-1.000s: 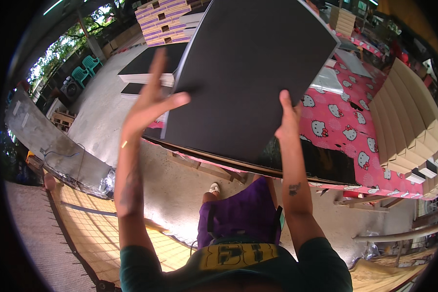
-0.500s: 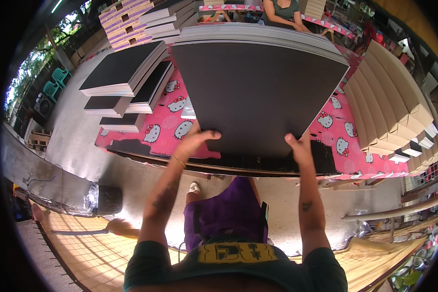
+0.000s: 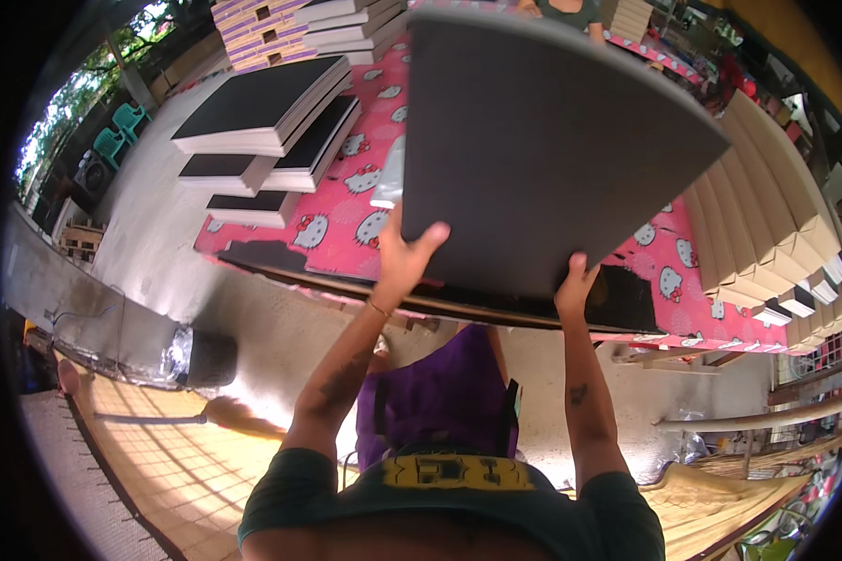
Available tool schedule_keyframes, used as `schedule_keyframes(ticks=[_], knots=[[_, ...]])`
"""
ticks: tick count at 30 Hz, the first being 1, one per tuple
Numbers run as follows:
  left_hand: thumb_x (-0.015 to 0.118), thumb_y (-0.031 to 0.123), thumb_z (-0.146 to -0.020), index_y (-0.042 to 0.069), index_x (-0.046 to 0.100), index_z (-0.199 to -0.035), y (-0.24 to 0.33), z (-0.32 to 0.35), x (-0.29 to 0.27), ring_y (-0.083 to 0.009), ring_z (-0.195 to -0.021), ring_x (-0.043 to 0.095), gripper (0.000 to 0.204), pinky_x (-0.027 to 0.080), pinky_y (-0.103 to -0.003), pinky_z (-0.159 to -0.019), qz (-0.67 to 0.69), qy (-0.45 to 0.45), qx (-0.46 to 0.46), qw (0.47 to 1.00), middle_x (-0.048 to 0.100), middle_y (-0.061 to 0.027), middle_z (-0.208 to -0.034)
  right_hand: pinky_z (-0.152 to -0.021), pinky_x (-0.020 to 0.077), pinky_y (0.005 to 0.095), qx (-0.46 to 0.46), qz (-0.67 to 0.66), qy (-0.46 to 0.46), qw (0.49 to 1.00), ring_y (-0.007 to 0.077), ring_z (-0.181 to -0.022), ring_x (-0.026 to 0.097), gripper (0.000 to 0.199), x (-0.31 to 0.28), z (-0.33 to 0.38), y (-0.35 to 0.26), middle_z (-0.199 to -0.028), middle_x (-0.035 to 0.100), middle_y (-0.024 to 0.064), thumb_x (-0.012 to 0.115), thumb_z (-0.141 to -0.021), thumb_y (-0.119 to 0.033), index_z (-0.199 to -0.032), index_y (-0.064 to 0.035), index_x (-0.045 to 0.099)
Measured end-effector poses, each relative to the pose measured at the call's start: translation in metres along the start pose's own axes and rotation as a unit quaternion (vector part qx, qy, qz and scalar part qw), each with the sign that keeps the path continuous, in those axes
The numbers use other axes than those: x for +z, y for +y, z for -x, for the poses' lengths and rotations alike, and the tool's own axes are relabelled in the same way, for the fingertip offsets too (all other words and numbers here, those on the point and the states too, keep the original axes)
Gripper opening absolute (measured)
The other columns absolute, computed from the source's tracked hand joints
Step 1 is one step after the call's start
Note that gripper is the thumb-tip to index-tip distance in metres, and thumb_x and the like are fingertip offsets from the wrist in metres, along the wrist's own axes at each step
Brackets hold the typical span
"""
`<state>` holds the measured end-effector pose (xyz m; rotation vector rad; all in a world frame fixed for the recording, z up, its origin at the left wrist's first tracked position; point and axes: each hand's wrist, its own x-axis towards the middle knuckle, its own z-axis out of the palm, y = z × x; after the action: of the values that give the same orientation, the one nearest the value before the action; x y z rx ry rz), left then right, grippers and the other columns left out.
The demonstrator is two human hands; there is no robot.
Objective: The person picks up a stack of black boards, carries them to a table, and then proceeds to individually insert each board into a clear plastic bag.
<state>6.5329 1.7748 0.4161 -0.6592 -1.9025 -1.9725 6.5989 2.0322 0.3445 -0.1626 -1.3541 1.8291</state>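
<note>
A large, thick stack of black sheets (image 3: 543,159) with pale edges at its far side stands tilted up at the front of a table with a pink cartoon-patterned cover (image 3: 332,220). My left hand (image 3: 408,251) grips its lower left edge, thumb over the black face and fingers behind. At the lower right edge, my right hand (image 3: 575,285) holds it the same way, fingers mostly hidden. Just left of the stack lies a shiny whitish piece (image 3: 389,178), perhaps plastic.
Several black-topped stacks (image 3: 262,103) sit at the table's left. Tan folded cardboard pieces (image 3: 767,206) stand in a row on the right. A person (image 3: 575,11) is beyond the table. Behind to the left are purple-and-tan stacks (image 3: 267,33). A broom (image 3: 239,416) lies at lower left.
Both hands have turned the black stack, its top swinging up and to the right. My left hand has moved right and slightly up. The view has shifted a little too.
</note>
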Motion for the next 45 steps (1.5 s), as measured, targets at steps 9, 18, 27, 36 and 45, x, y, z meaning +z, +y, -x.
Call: schedule_keyframes(ticks=[9,18,27,36,45], knots=[[0.082,0.045,-0.067,-0.006,0.056,-0.091,0.198,-0.065,-0.034,-0.028,-0.069,0.069,0.062,0.054,-0.034,-0.062,-0.436,0.027,0.162,0.885,0.066,-0.0218,-0.076,-0.104,0.035,0.0392,0.142,-0.323,0.027,0.935,0.0271,-0.123,0.044,0.085,0.17,0.001,0.019,-0.138,0.041,0.0127,0.046,-0.086,-0.068,-0.137,-0.0006,0.036],[0.072,0.061,-0.07,-0.009,0.06,-0.094,0.174,-0.071,-0.039,-0.0342,-0.067,0.066,0.075,0.05,-0.04,-0.063,-0.466,0.085,0.12,0.873,0.064,-0.0223,-0.07,-0.106,0.0327,0.0379,0.157,-0.296,-0.031,0.942,0.0269,-0.125,0.043,0.081,0.184,0.001,0.024,-0.14,0.041,0.013,0.038,-0.091,-0.065,-0.139,-0.0008,0.033],[0.064,0.063,-0.076,-0.008,0.058,-0.095,0.152,-0.052,-0.04,-0.0415,-0.078,0.065,0.074,0.051,-0.044,-0.072,-0.466,0.064,0.047,0.881,0.064,-0.0272,-0.079,-0.107,0.0329,0.0375,0.143,-0.255,-0.029,0.956,0.0252,-0.125,0.043,0.079,0.169,0.029,0.04,-0.139,0.041,0.0108,0.035,-0.091,-0.066,-0.14,-0.0036,0.033],[0.069,0.052,-0.079,-0.007,0.057,-0.098,0.136,-0.037,-0.057,-0.0394,-0.072,0.064,0.062,0.05,-0.042,-0.068,-0.478,0.101,0.162,0.858,0.064,-0.0232,-0.074,-0.107,0.0315,0.0394,0.086,-0.263,-0.035,0.96,0.0283,-0.127,0.041,0.086,0.185,0.028,0.048,-0.141,0.04,0.0121,0.033,-0.087,-0.072,-0.14,-0.0039,0.033],[0.059,0.049,-0.086,-0.004,0.057,-0.099,0.1,-0.014,-0.064,-0.0312,-0.074,0.066,0.055,0.049,-0.04,-0.066,-0.214,0.121,-0.07,0.967,0.063,-0.0221,-0.075,-0.101,0.0389,0.0379,0.098,-0.012,-0.063,0.993,0.0241,-0.114,0.052,0.062,0.109,-0.007,-0.008,-0.127,0.053,0.0098,0.044,-0.095,-0.051,-0.131,-0.0003,0.044]])
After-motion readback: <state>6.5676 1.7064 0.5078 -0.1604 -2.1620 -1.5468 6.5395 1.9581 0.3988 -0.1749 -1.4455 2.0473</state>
